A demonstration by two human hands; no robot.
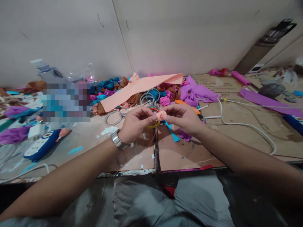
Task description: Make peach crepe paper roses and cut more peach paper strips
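Between the fingertips of both hands is a small crumpled piece of peach crepe paper (161, 115), bunched like a rosette. My left hand (139, 122), below a metal watch, pinches it from the left. From the other side, the thumb and fingers of my right hand (183, 118) close on it. Just behind the hands lie wire rings (151, 98) and orange-handled scissors (181, 102), partly covered. A long peach paper strip (139, 90) rests across the heap behind. Under my hands, a yellow ring (153, 125) and a blue paper strip (173, 133) show.
Crumpled blue, brown and pink paper flowers (107, 84) are heaped along the wall. A blue-white power strip (44, 145) and white charger (36, 131) sit left. A white cable (246, 126) crosses the right side. Purple paper (201, 93) and a dark bottle (262, 47) stand farther back.
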